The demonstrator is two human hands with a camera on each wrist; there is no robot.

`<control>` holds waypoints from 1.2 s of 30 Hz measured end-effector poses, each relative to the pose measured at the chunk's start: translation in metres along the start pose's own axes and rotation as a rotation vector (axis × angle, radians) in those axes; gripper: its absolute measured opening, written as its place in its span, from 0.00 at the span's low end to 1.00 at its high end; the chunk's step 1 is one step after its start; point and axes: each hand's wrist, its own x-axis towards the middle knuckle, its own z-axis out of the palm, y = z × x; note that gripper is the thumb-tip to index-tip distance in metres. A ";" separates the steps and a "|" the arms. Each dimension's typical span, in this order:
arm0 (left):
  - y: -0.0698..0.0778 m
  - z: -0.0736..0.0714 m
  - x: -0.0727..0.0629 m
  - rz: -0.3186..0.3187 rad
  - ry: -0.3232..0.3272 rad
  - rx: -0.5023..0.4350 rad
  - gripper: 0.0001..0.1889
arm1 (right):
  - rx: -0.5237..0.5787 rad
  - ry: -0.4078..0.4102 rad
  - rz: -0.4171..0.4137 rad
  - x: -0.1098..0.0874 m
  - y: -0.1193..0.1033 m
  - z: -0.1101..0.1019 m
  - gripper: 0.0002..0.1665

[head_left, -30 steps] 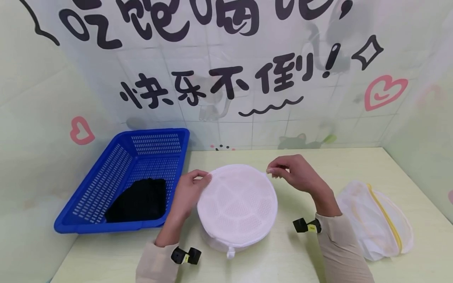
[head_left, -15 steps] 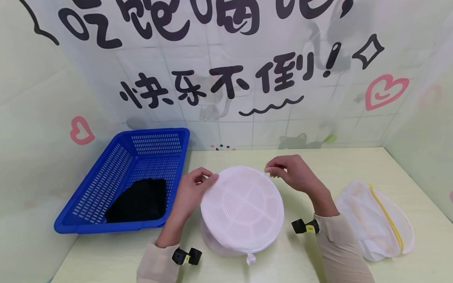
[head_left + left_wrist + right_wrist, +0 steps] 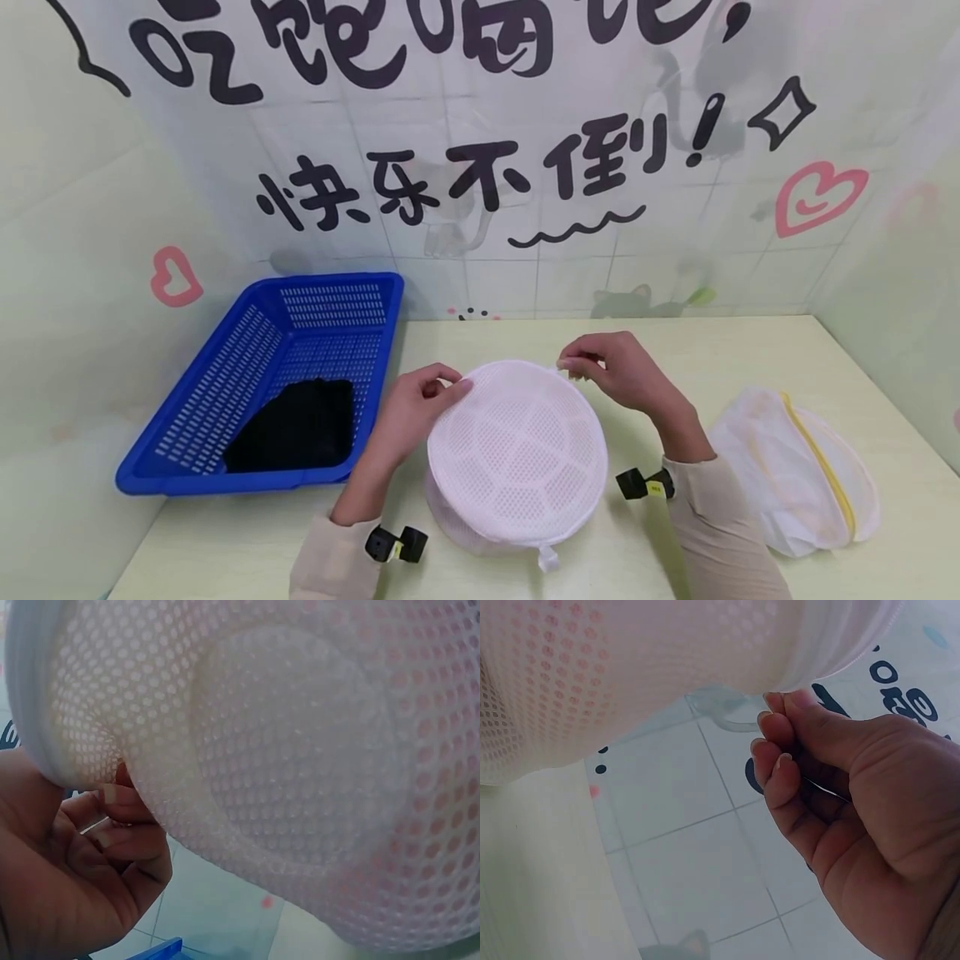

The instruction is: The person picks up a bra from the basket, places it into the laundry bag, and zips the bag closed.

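Note:
A round white mesh laundry bag (image 3: 517, 454) stands on the table, its flat top tilted toward the front, with a small white tab hanging at the near edge. My left hand (image 3: 420, 408) pinches the bag's far-left rim; in the left wrist view, the fingers (image 3: 120, 836) gather the mesh just under the edge. At the far-right rim, my right hand (image 3: 626, 371) has thumb and fingers pinched together. In the right wrist view its fingertips (image 3: 774, 720) meet right at the bag's banded edge, and what lies between them is hidden. Pinkish contents show faintly through the mesh.
At the left, a blue plastic basket (image 3: 341, 287) holds black cloth (image 3: 296, 425). Another white mesh bag (image 3: 780, 475) with a yellow zipper lies flat at the right, beside my right forearm. A printed wall covering (image 3: 495, 279) rises behind the table.
The bag's top has shifted right and toward the front, tilting more. My left hand has moved slightly right with the rim, and my right hand has moved a little left.

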 end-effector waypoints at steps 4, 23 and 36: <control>-0.002 0.001 0.001 0.025 0.010 0.012 0.07 | 0.014 -0.006 -0.010 0.000 0.000 0.000 0.03; -0.001 0.002 0.001 0.044 0.068 -0.088 0.08 | 0.017 -0.005 -0.042 -0.001 -0.001 -0.005 0.06; 0.001 0.002 0.000 0.030 0.081 -0.075 0.09 | 0.023 -0.007 -0.042 -0.002 0.000 -0.005 0.05</control>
